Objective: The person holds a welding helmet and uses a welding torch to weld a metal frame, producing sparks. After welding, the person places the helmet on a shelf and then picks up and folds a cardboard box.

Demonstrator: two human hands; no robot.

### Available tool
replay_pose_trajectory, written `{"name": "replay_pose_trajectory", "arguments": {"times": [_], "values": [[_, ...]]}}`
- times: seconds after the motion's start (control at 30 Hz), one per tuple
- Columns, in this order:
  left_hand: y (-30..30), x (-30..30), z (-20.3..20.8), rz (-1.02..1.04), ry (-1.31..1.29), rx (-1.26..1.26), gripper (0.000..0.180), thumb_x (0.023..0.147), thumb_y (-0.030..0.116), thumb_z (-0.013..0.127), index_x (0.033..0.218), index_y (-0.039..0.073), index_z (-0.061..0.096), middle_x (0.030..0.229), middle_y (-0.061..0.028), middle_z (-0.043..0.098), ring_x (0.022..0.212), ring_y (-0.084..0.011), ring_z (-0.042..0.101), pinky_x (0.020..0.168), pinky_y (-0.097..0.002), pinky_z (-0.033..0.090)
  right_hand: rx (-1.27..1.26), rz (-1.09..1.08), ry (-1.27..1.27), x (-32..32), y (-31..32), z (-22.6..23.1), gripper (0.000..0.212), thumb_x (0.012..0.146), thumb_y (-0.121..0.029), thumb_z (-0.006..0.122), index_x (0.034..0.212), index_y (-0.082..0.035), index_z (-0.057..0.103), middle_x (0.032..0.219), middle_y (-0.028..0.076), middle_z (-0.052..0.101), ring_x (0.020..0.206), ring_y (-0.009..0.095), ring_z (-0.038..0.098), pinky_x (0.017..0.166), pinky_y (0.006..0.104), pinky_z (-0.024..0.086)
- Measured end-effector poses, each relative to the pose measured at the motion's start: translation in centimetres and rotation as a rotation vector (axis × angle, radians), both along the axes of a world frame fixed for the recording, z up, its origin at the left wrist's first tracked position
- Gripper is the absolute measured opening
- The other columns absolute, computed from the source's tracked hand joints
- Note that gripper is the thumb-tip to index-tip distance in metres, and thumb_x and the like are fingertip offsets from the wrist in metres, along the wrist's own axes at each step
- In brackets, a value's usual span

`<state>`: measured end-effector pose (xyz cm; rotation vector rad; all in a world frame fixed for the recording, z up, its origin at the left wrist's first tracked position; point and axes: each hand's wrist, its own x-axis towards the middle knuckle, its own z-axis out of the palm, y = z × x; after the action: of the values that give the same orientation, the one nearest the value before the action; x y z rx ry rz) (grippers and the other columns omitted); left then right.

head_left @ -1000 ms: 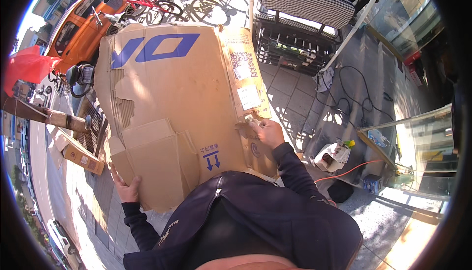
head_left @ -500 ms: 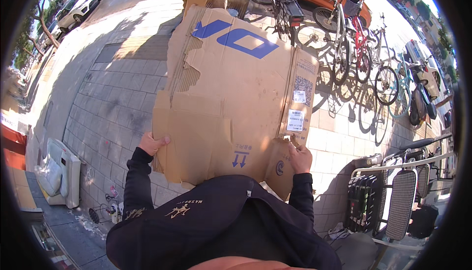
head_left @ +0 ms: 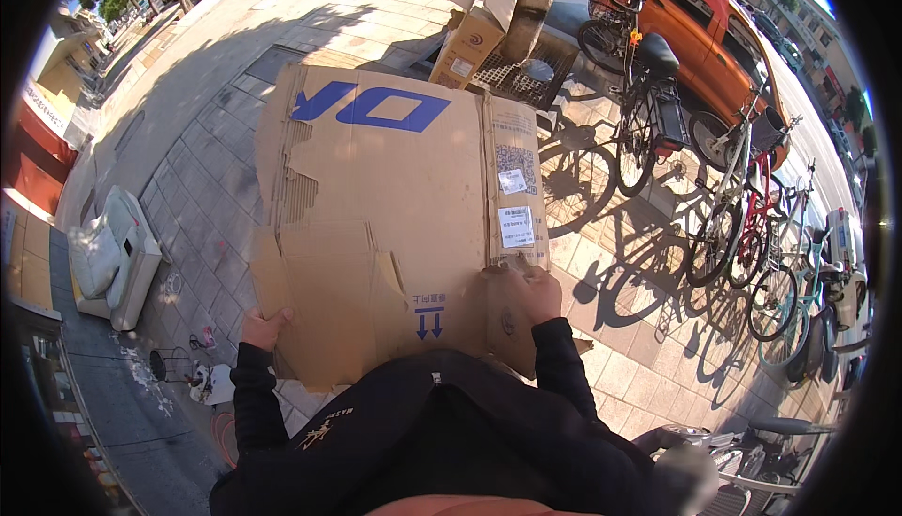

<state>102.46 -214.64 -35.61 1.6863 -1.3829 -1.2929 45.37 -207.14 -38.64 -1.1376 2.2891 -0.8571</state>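
Observation:
A large, flattened cardboard box (head_left: pixel 404 187) with blue print and a torn left side spans the space in front of my body. My left hand (head_left: pixel 267 328) grips its lower left edge, thumb over the front and the other fingers hidden behind. At the lower right, my right hand (head_left: pixel 532 296) is closed on the torn edge of the side panel, below two white labels (head_left: pixel 517 226). A loose flap (head_left: pixel 319 300) of the same cardboard lies over the lower left part.
Beyond the cardboard stand a tree trunk (head_left: pixel 534 8) and a smaller cardboard box (head_left: pixel 467 49). Bicycles (head_left: pixel 719 243) line the right, behind them an orange car (head_left: pixel 705 18). A worn, pale armchair (head_left: pixel 113 253) stands at the left. Stacked chairs (head_left: pixel 742 469) are at the lower right.
My view has turned left and my body has moved along the pavement with the cardboard. The tree and bicycles now appear farther right. Both hands keep their grip.

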Motion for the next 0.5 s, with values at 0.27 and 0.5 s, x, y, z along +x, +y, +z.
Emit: {"name": "replay_pose_trajectory", "arguments": {"times": [0.27, 0.5], "values": [[-5.5, -4.7, 6.4, 0.234, 0.079, -0.27, 0.049, 0.089, 0.032, 0.092, 0.12, -0.001, 0.075, 0.106, -0.0055, 0.08, 0.09, -0.0155, 0.073, 0.079, -0.0321, 0.058, -0.108, 0.268, -0.094, -4.6, -23.3, 3.5, 0.052, 0.094, -0.052, 0.075, 0.103, 0.0, 0.077, 0.088, 0.026, 0.076, 0.087, 0.045, 0.076, 0.077, 0.0488, 0.059], [-13.5, -5.3, 7.1, 0.207, 0.277, -0.077, 0.064, 0.087, 0.032, 0.093, 0.135, 0.001, 0.067, 0.128, -0.0062, 0.073, 0.118, -0.0186, 0.067, 0.1, -0.0363, 0.054, -0.233, 0.429, -0.016, -3.7, -40.4, 2.8, 0.049, 0.095, -0.041, 0.081, 0.082, 0.005, 0.072, 0.066, 0.014, 0.071, 0.064, 0.02, 0.071, 0.064, 0.038, 0.056]]}}
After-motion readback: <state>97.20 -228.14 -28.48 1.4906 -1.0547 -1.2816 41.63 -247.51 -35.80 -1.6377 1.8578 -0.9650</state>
